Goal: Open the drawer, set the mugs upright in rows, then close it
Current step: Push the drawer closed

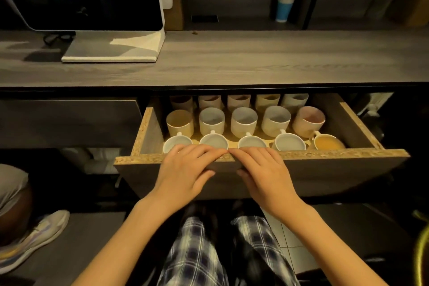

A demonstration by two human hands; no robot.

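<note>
Open drawer (325, 169) under a grey wood-grain counter (232, 60), made of rough speckled chipboard with a smooth dark front. Inside, round smooth mugs (243, 121) standing upright in three rows, mostly white or cream, one pinkish, one yellow inside. Left hand (185, 169) and right hand (264, 169) side by side on the middle of the front edge, fingers curled over the top, thumbs on the front, holding the board. Plaid trousers (197, 251) below.

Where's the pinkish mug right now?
Head view: the pinkish mug stands at the right end of the drawer's middle row, beside a white mug.
</note>
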